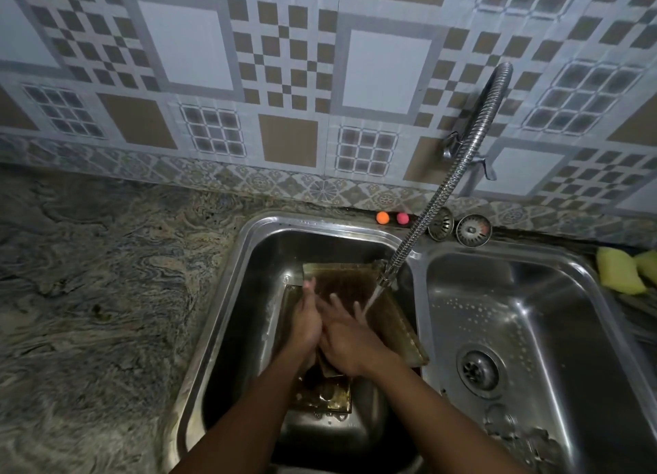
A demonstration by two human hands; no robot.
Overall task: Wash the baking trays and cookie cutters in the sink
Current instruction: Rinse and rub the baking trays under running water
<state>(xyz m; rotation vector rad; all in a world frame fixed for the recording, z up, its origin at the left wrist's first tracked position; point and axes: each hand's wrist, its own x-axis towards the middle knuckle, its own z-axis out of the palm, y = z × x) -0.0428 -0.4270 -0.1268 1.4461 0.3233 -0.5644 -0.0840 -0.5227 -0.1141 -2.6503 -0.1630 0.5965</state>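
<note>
Beside the marbled stone counter (89, 295), down in the left stainless-steel sink basin (234, 306), the left hand (307, 319) and right hand (346, 345) lie together, fingers straight, gripping nothing. With the forearms, they hide the middle of two stacked rectangular brown-stained baking trays (391, 324), wet and dim. Water from the flexible metal tap hose (462, 160) falls onto the upper tray. Yellow sponges (620, 271) are cut off far right.
</note>
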